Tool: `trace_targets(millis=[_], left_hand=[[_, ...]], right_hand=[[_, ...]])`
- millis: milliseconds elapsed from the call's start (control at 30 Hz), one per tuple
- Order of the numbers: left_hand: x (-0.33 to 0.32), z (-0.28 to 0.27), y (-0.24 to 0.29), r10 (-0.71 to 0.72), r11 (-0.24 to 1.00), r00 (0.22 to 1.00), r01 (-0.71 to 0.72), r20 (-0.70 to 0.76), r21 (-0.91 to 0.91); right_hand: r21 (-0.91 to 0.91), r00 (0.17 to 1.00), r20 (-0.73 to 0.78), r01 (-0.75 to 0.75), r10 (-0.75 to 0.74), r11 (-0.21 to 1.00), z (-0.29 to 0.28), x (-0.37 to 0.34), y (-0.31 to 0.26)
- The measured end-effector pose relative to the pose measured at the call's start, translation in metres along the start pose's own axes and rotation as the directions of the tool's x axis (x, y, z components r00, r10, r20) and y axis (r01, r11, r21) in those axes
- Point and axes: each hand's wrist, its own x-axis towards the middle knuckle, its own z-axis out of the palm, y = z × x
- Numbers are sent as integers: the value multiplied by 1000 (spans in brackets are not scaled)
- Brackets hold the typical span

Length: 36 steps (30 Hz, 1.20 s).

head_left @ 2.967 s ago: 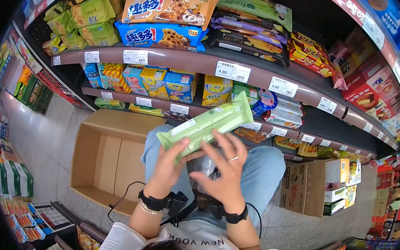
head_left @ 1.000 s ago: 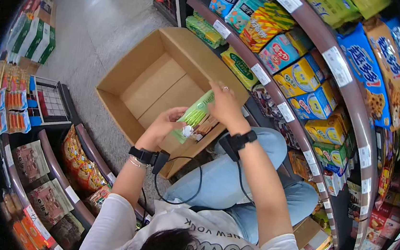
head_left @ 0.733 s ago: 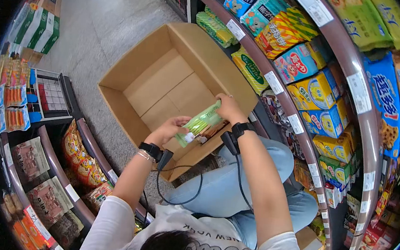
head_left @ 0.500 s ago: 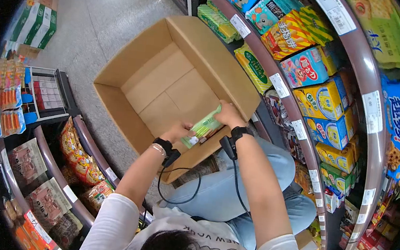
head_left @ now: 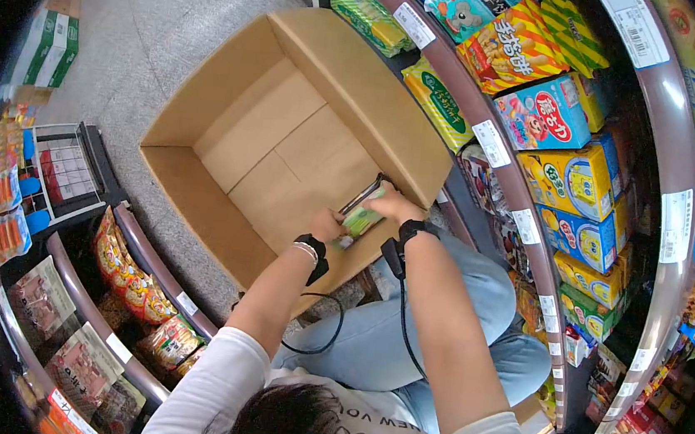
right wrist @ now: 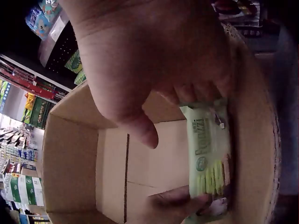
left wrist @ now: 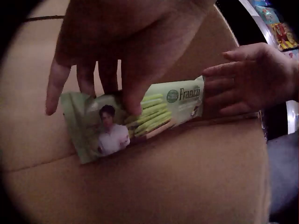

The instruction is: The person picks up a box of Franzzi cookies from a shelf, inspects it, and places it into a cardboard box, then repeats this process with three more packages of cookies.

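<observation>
A green Franzi pack of biscuit sticks (head_left: pixel 355 220) is low inside the cardboard box (head_left: pixel 207 107), along the wall nearest the person. The left hand (head_left: pixel 327 226) pinches one end; in the left wrist view its thumb lies on the printed front of the pack (left wrist: pixel 159 116) and its other fingers reach behind. At the far end, the right hand (head_left: pixel 396 206) has its fingertips against the pack. The right wrist view shows the right hand's thumb (right wrist: pixel 145 130) held away from the pack (right wrist: pixel 203 144).
Shelves of boxed and bagged snacks (head_left: pixel 559 187) rise right beside the box. Lower racks with snack bags (head_left: pixel 82 367) stand at the left. A black cable (head_left: pixel 336 333) loops near the person's knee (head_left: pixel 458 286). Grey floor (head_left: pixel 156 31) lies beyond the box.
The person has turned from the shelf front toward the box. Both hands have brought the pack down into it, and the right hand's thumb has come off the pack.
</observation>
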Motion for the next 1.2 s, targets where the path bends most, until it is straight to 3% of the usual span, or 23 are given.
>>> trace_targets(millis=[100, 133, 233, 333, 433, 533, 667, 733, 833, 867, 967, 1133, 1200], left_hand=[[4, 8, 4, 34, 958, 992, 1, -119, 286], [5, 7, 4, -18, 954, 997, 39, -73, 297], [7, 8, 6, -29, 961, 999, 39, -41, 273], [6, 11, 12, 11, 894, 997, 26, -80, 448], [3, 5, 13, 43, 926, 993, 0, -106, 376], [-3, -7, 16, -1, 971, 998, 16, -64, 237], [1, -5, -8, 16, 992, 984, 6, -178, 123], [-10, -16, 9, 33, 999, 984, -28, -173, 36], [-38, -31, 59, 35, 998, 958, -47, -284, -35], [-50, -36, 77, 51, 993, 952, -82, -301, -90], [-89, -46, 132, 134, 944, 931, -225, -340, -242], [-192, -31, 260, 399, 800, 870, -485, -290, -354], [-204, -9, 286, 505, 703, 828, -558, -242, -441]], right_hand=[[22, 1000, -27, 8, -7, 1000, 8, 5, 3], [13, 999, -48, -8, 8, 1000, 7, 0, 1], [195, 991, -26, 134, -131, 972, 3, -7, -5], [66, 977, -66, 208, -204, 976, -2, -13, -9], [79, 939, -140, 326, -313, 942, 28, 74, 45], [-30, 916, -242, 321, -319, 946, 14, 20, 0], [82, 885, -210, 440, -416, 894, 4, -5, -25], [152, 860, -244, 491, -449, 858, -4, -20, -37], [355, 858, -309, 504, -410, 787, -33, -84, -63], [491, 818, -378, 574, -433, 656, -39, -99, -68], [469, 638, -578, 770, -509, 432, -59, -168, -75], [299, 393, -794, 917, -464, 264, -70, -275, -34], [222, 308, -859, 944, -408, 245, -68, -308, -5]])
